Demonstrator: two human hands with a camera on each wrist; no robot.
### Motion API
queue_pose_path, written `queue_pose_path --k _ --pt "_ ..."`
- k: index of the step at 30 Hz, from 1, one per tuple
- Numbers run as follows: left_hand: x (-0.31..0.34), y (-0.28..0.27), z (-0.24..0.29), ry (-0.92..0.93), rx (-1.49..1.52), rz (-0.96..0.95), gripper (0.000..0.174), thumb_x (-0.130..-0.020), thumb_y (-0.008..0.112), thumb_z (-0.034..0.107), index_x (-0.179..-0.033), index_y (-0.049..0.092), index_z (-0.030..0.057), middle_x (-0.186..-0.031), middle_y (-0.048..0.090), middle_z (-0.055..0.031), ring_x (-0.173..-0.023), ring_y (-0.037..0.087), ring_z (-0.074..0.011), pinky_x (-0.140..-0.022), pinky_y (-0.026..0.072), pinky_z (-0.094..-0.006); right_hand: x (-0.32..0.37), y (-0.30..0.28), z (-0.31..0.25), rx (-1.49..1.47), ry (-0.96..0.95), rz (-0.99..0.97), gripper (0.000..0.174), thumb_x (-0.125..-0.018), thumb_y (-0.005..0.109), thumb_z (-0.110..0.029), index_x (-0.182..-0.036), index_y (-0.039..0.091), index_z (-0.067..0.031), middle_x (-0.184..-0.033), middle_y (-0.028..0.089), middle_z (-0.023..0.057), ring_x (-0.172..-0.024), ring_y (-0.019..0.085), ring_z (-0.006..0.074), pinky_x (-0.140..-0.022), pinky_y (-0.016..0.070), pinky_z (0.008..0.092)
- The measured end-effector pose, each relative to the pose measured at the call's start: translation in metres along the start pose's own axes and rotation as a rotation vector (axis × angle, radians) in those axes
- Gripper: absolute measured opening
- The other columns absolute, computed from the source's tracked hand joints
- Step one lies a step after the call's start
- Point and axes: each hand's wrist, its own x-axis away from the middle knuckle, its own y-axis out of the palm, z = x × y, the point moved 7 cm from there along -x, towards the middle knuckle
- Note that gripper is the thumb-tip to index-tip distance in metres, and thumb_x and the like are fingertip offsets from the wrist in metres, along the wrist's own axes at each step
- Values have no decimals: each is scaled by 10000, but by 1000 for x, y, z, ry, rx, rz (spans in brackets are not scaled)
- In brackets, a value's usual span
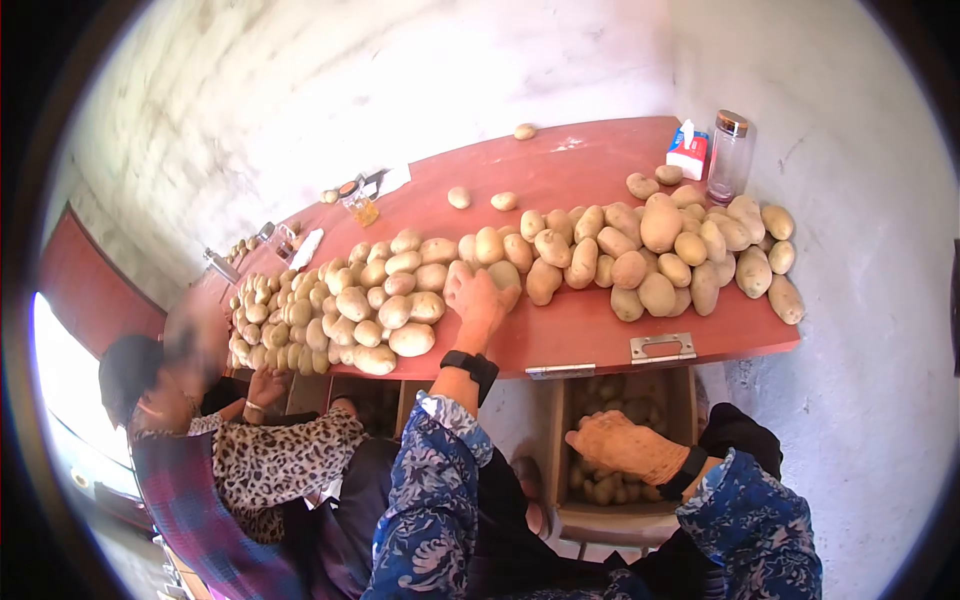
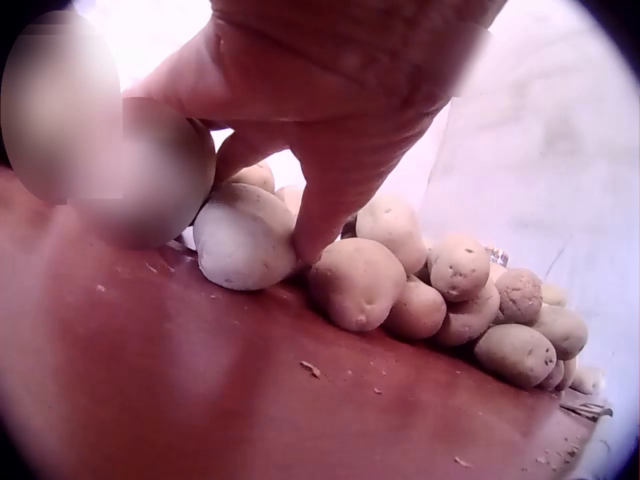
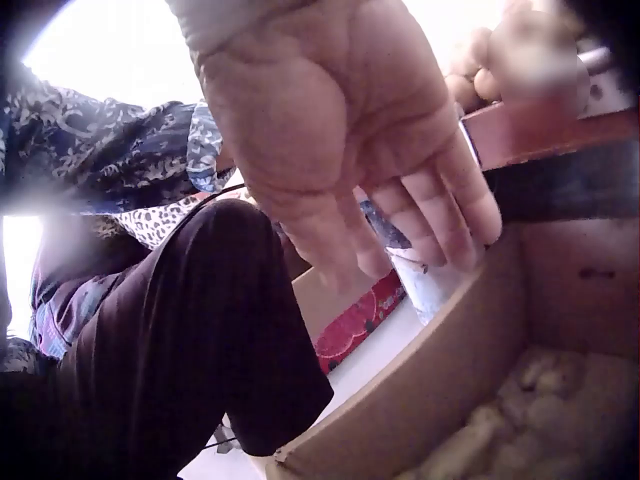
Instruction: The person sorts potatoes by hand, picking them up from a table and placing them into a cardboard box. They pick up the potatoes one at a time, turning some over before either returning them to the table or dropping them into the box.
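At the table, left fingers round a potato, right fingers loose

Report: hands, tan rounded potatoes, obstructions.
Left hand gripping pale oval potato on red tabletop. Right hand empty over brown box. Heaped tan potatoes crowd left hand.

Red table: potatoes heaped lengthwise; 1 tissue pack, 1 lidded bottle near right end

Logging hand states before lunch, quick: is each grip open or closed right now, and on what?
Left grip: closed, holding a potato.
Right grip: open, holding nothing, above the box.
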Motion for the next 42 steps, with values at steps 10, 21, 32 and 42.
queue_pose_path --k 10,21,32,42 --pt "14 3 2 49 -21 66 599 -673 772 394 -1097 641 -8 -1404 362 -192 -1299 337 -351 -1027 309 -502 6 -5 0 66 -38 76 117 -777 578 -107 -822 671 -53 -800 660 149 -778 675 281 -680 537 379" --pt "69 -1 -2 253 96 50 596 -642 767 395 -1082 648 10 -1292 487 -190 -1234 413 -365 -1031 338 -483 2 -6 8 28 39 5 145 -774 597 -111 -851 704 -50 -830 689 168 -805 694 311 -690 551 403" --pt "68 1 -32 300 638 5 572 -661 752 318 -1116 639 -10 -1310 508 -221 -1186 500 -332 -1032 377 -390 -1 0 16 16 80 -145 188 -804 595 -133 -966 637 -47 -881 664 170 -838 679 337 -718 546 449" --pt "83 -14 -48 117 1599 -68 439 -831 670 231 -1166 568 -33 -1107 599 -81 -1050 526 -171 -963 378 -318 -3 0 23 -10 102 -104 184 -778 621 -106 -918 722 -42 -887 706 185 -863 701 331 -725 561 413"
